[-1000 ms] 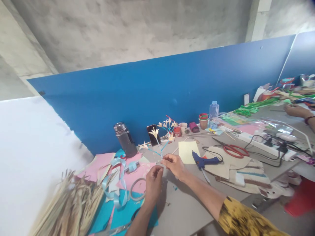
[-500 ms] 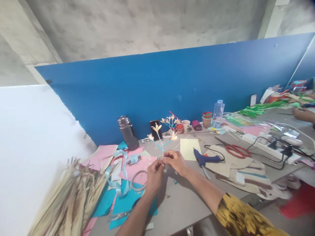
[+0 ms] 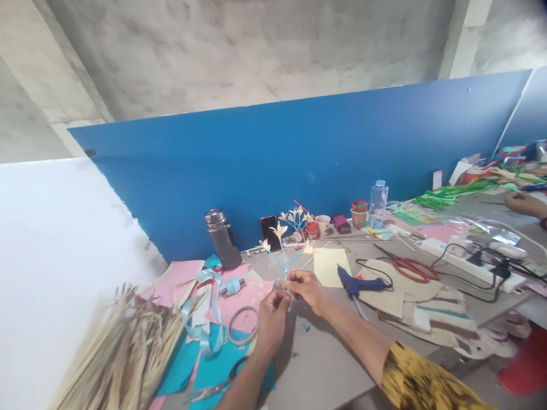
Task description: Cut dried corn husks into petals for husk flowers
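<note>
A small flower spray (image 3: 280,250) with cream blooms and light blue wrapped stems stands upright above my hands. My right hand (image 3: 306,289) pinches its stem near the bottom. Just below and to the left, my left hand (image 3: 274,314) is closed with its fingertips together at the lower end; what they grip is too small to make out. Behind the spray, another bunch of cream flowers (image 3: 296,217) stands near a black phone (image 3: 270,230). A tape ring (image 3: 243,326) lies left of my left hand.
Left are dried husks (image 3: 123,347), light blue ribbon (image 3: 217,307), scissors (image 3: 213,390) and a dark flask (image 3: 223,239). Right are a blue glue gun (image 3: 359,283), red-handled scissors (image 3: 414,269), a power strip (image 3: 470,265) and a bottle (image 3: 378,205). Another person's hand (image 3: 523,203) shows far right.
The view has tilted slightly, so most things sit lower in it. My hands remain close together at the stem, with my left hand a little farther below my right.
</note>
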`<move>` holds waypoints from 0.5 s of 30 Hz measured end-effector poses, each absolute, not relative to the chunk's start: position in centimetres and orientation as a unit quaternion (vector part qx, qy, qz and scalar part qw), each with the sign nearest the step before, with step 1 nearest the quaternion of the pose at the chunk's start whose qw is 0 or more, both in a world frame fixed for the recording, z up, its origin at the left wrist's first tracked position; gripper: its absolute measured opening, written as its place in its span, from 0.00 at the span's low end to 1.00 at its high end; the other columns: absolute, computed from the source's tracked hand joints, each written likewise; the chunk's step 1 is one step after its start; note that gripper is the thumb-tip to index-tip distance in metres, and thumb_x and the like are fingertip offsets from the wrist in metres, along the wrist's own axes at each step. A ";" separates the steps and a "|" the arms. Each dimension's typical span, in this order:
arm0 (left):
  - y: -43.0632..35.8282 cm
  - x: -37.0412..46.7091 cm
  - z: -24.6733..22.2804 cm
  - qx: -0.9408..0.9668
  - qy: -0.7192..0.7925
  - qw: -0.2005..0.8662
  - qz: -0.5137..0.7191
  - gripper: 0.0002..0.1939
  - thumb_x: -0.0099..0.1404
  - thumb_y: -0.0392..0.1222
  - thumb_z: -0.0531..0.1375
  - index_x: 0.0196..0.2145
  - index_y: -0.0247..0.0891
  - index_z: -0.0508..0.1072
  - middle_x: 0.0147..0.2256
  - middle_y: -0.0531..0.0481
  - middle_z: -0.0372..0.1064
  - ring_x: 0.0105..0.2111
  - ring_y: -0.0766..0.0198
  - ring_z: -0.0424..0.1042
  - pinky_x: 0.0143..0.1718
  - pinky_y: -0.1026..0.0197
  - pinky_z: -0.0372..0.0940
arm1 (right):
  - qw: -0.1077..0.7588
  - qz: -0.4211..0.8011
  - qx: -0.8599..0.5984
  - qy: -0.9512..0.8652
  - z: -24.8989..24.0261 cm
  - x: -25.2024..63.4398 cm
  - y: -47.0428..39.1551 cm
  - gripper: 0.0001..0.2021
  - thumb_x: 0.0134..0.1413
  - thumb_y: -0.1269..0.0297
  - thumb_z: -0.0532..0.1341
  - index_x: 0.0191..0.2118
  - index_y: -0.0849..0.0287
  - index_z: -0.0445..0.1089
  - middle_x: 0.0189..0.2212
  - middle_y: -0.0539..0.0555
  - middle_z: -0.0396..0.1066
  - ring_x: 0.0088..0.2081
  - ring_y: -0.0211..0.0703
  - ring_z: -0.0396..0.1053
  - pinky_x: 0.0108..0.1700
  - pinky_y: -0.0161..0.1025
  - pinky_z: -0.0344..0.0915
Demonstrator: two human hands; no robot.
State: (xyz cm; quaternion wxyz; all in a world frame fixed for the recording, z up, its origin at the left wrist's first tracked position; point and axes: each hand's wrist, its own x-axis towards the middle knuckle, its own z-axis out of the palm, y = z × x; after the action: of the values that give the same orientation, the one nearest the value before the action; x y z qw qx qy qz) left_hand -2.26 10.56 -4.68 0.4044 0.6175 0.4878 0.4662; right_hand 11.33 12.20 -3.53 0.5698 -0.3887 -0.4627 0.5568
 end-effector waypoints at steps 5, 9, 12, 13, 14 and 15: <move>10.5 -2.4 -4.6 0.633 0.486 0.360 0.482 0.09 0.58 0.44 0.58 0.23 0.38 0.70 0.20 0.54 0.63 0.23 0.64 0.61 0.27 0.63 0.56 | 0.578 0.562 -0.360 -0.469 -3.3 11.5 12.2 0.16 0.41 0.52 0.69 0.28 0.61 0.74 0.22 0.49 0.68 0.21 0.32 0.54 0.23 0.33 0.48; 10.4 -2.4 -4.6 0.641 0.480 0.360 0.479 0.09 0.58 0.44 0.59 0.24 0.38 0.70 0.22 0.52 0.67 0.25 0.62 0.64 0.28 0.62 0.58 | 0.593 0.517 -0.413 -0.460 -3.3 11.5 12.4 0.16 0.41 0.52 0.69 0.24 0.61 0.72 0.15 0.44 0.59 0.19 0.32 0.51 0.23 0.34 0.48; 10.6 -2.5 -4.5 0.622 0.463 0.406 0.484 0.08 0.58 0.44 0.60 0.30 0.37 0.73 0.27 0.50 0.71 0.27 0.62 0.67 0.29 0.62 0.61 | 0.594 0.497 -0.429 -0.464 -3.6 11.6 12.5 0.16 0.41 0.53 0.69 0.21 0.61 0.68 0.15 0.44 0.57 0.20 0.32 0.51 0.24 0.34 0.48; 10.8 -2.5 -4.6 0.610 0.456 0.425 0.489 0.09 0.57 0.45 0.60 0.33 0.37 0.74 0.30 0.49 0.72 0.28 0.62 0.68 0.30 0.61 0.62 | 0.595 0.493 -0.428 -0.468 -3.7 11.6 12.5 0.16 0.40 0.53 0.69 0.20 0.60 0.68 0.16 0.44 0.57 0.20 0.32 0.52 0.24 0.35 0.49; 10.9 -2.6 -4.6 0.598 0.450 0.442 0.494 0.11 0.57 0.46 0.61 0.35 0.37 0.75 0.31 0.48 0.73 0.29 0.61 0.69 0.31 0.61 0.63 | 0.594 0.491 -0.424 -0.476 -3.8 11.7 12.5 0.16 0.41 0.54 0.69 0.20 0.60 0.68 0.17 0.45 0.58 0.21 0.33 0.53 0.25 0.35 0.49; 11.1 -2.6 -4.6 0.588 0.446 0.456 0.497 0.12 0.57 0.47 0.62 0.35 0.36 0.75 0.31 0.48 0.73 0.30 0.61 0.69 0.32 0.61 0.63 | 0.591 0.490 -0.418 -0.486 -3.8 11.7 12.5 0.15 0.41 0.54 0.69 0.20 0.60 0.68 0.18 0.45 0.60 0.21 0.33 0.54 0.25 0.35 0.50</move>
State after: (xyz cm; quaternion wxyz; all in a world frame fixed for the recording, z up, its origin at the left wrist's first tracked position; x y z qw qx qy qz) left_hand -2.58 11.06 -4.64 0.4559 0.5880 0.4460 0.4975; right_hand 11.66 12.47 -3.81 0.5911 -0.4183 -0.4857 0.4896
